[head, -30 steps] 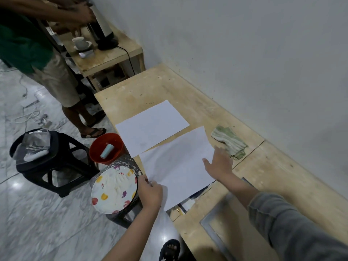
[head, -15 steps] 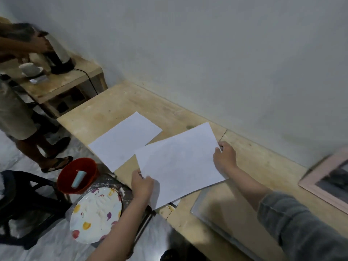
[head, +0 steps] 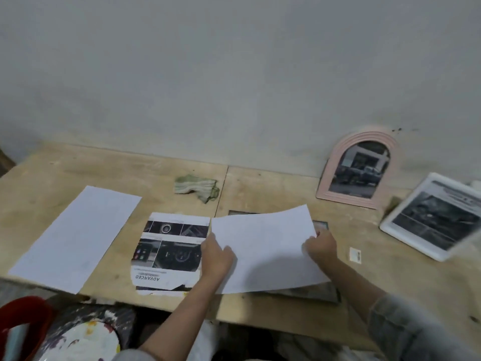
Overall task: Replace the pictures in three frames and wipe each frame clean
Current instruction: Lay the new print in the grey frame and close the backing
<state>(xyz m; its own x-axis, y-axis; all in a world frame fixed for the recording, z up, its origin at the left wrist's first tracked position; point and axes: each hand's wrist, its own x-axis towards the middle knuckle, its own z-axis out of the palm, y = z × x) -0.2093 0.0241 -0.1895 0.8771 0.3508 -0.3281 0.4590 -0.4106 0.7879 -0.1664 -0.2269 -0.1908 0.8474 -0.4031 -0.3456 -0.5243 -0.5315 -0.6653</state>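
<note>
I hold a blank white sheet (head: 265,248) above a dark flat frame (head: 322,294) lying on the wooden table (head: 260,186). My left hand (head: 216,254) grips the sheet's left edge and my right hand (head: 321,247) pinches its right edge. The frame is mostly hidden under the sheet. A printed picture (head: 169,252) with dark photos and the word ADVANCED lies just left of the sheet. A second blank sheet (head: 75,235) lies further left. A folded greenish cloth (head: 196,187) sits near the wall. A pink arched frame (head: 360,169) leans on the wall; a white frame (head: 434,217) lies tilted at the right.
A small white tag (head: 355,254) lies on the table right of my right hand. Below the table's front edge, at lower left, are a red bucket (head: 23,324) and a paint-spotted white plate (head: 88,342). The grey wall (head: 234,74) runs close behind the table.
My view swung right along the table, and both hands carried the sheet right, off the printed picture and over the dark frame. The pink and white frames came into view.
</note>
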